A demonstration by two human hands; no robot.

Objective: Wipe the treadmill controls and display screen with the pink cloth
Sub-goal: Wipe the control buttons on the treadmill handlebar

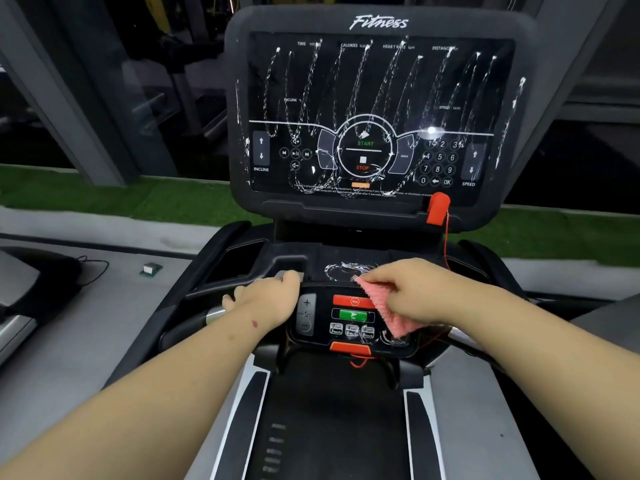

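Note:
The treadmill's display screen (pixel 377 98) stands upright ahead, streaked with white foamy zigzag lines. Below it lies the lower control panel (pixel 346 320) with a red stop button, a green go button and small speed keys. My right hand (pixel 408 292) grips the pink cloth (pixel 384 306) over the panel's right part; the cloth hangs down from my fingers onto the panel. Foam marks sit on the tray just beyond the cloth. My left hand (pixel 266 292) is curled round the left handlebar (pixel 214 315) beside the panel.
A red safety clip (pixel 438 207) with a thin red cord hangs from the console's lower right. The dark running belt (pixel 332 420) stretches below the panel. A small green-and-white object (pixel 151 269) lies on the grey floor to the left, near a black cable.

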